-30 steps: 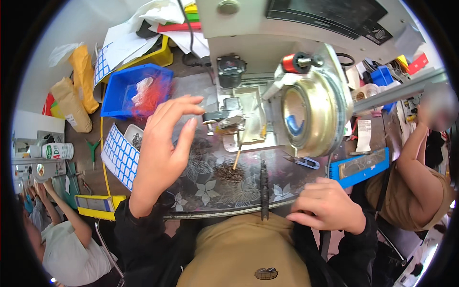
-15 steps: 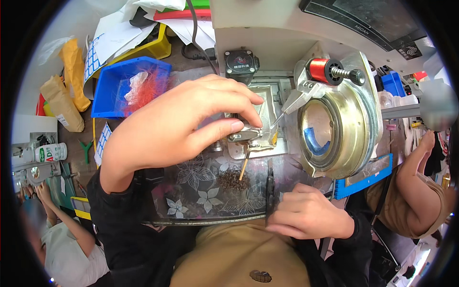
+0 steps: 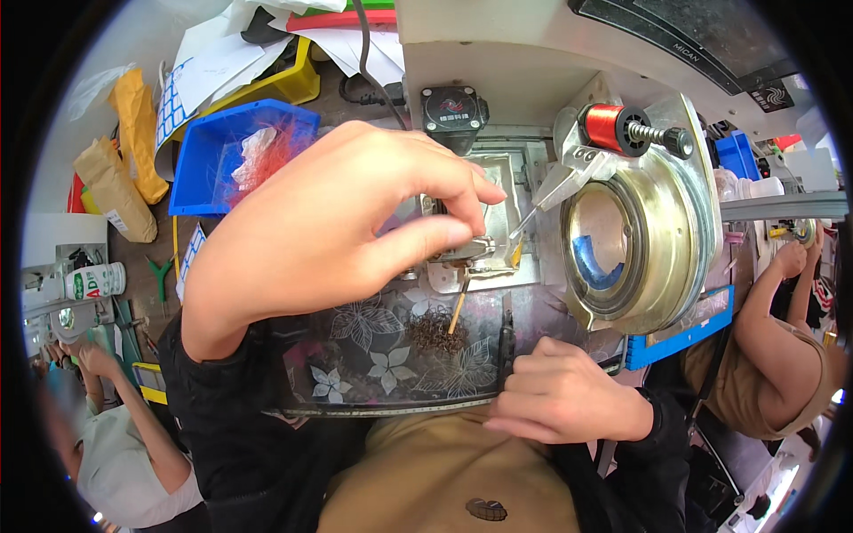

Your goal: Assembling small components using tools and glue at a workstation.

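Reaching over the machine's bed, my left hand (image 3: 342,218) has its thumb and forefinger drawn together at a small metal clamp (image 3: 469,251); whatever is between the fingertips is hidden. A thin yellowish stick (image 3: 458,306) slants from the clamp toward a tangle of dark curly fibres (image 3: 435,330) on the flower-patterned mat. To the right of the clamp a pointed metal arm (image 3: 555,188) reaches down beside a brass-coloured ring (image 3: 613,244). My right hand (image 3: 569,393) rests curled at the table's near edge, beside a dark slim tool (image 3: 506,342); the inside of its grip is hidden.
A red thread spool (image 3: 613,129) sits above the ring, and a black motor (image 3: 453,115) stands behind the bed. A blue bin (image 3: 200,173) with red fibres lies at the left, near yellow packets (image 3: 138,133). Other people work at both sides.
My left thumb and forefinger have come closer together over the clamp. The view has shifted slightly, so the machine sits a little farther right. My right hand stays curled at the edge.
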`<state>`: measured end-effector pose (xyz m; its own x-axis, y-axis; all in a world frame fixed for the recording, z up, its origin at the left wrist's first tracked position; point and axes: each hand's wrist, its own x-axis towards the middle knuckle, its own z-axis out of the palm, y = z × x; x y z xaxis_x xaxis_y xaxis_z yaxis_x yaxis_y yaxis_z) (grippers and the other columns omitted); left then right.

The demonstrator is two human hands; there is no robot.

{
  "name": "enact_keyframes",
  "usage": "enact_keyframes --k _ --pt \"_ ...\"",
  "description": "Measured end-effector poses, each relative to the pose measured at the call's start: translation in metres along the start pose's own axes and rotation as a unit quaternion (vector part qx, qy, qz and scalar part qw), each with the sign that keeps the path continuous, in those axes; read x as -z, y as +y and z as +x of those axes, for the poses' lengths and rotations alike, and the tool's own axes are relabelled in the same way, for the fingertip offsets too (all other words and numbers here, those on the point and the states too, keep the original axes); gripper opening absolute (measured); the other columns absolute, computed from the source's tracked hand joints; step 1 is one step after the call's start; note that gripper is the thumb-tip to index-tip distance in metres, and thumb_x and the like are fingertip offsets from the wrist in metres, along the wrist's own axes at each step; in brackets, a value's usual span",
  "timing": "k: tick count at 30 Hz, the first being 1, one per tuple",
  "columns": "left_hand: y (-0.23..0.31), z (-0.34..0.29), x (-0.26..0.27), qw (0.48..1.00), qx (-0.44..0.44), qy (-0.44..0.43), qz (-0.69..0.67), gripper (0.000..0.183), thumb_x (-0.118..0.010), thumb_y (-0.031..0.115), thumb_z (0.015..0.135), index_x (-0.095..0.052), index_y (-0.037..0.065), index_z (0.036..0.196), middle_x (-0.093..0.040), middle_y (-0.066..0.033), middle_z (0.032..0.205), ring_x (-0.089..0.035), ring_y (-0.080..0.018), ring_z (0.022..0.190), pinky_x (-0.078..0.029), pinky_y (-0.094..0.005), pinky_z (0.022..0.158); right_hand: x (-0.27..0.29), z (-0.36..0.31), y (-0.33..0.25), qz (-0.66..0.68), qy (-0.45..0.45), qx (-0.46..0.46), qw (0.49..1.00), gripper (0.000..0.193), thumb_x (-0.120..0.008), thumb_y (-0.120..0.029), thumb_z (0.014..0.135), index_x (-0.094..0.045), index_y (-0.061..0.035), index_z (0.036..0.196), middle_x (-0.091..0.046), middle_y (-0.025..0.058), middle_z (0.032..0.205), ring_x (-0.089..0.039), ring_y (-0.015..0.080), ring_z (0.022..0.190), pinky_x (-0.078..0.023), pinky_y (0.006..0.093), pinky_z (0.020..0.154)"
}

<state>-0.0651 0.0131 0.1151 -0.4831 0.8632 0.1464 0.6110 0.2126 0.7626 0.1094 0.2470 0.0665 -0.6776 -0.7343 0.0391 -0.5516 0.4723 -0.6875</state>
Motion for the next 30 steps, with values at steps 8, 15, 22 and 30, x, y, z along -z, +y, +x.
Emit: enact_keyframes --k 8,15,22,30 --pt "0.014 0.004 0.004 0.996 0.041 -0.032 0.078 0.005 -0.065 0.002 0.081 -0.067 0.003 0.086 -0.075 -0.0121 0.107 -0.070 -0.0294 0.105 -0.028 -0.0584 0.117 0.001 0.001 -0.001 -0.005 -0.008 0.000 1.000 0.028 -0.068 -0.030 0.092 -0.054 -0.0134 0.074 -0.046 -0.0004 0.063 -0.051 0.0172 0.064 -0.038 0.0310 0.063" --pt "0.023 0.002 -0.004 0.991 0.030 -0.018 0.128 0.011 -0.062 -0.007 0.081 -0.063 0.003 0.086 -0.074 -0.0112 0.094 -0.070 -0.0285 0.106 -0.025 -0.0596 0.118 -0.001 0.001 0.000 0.016 -0.001 0.002 1.000 0.028 -0.068 -0.030 0.092 -0.054 -0.0134 0.075 -0.046 -0.0001 0.064 -0.051 0.0174 0.064 -0.038 0.0314 0.063" --pt "0.025 -0.003 -0.021 0.986 0.024 0.043 0.158 0.013 -0.060 -0.009 0.084 -0.058 0.002 0.090 -0.072 -0.0123 0.098 -0.068 -0.0303 0.110 -0.031 -0.0582 0.116 0.000 -0.001 0.001 0.025 -0.002 -0.001 1.000 0.026 -0.067 -0.030 0.093 -0.055 -0.0133 0.076 -0.046 0.0000 0.064 -0.052 0.0176 0.064 -0.038 0.0313 0.063" --pt "0.032 -0.009 -0.015 0.965 0.028 0.090 0.244 0.009 -0.057 -0.006 0.087 -0.058 0.003 0.088 -0.069 -0.0118 0.113 -0.058 -0.0326 0.126 -0.027 -0.0569 0.116 0.002 0.000 -0.002 0.028 0.001 0.006 1.000 0.026 -0.066 -0.031 0.093 -0.056 -0.0130 0.077 -0.048 0.0002 0.065 -0.053 0.0176 0.065 -0.038 0.0315 0.064"
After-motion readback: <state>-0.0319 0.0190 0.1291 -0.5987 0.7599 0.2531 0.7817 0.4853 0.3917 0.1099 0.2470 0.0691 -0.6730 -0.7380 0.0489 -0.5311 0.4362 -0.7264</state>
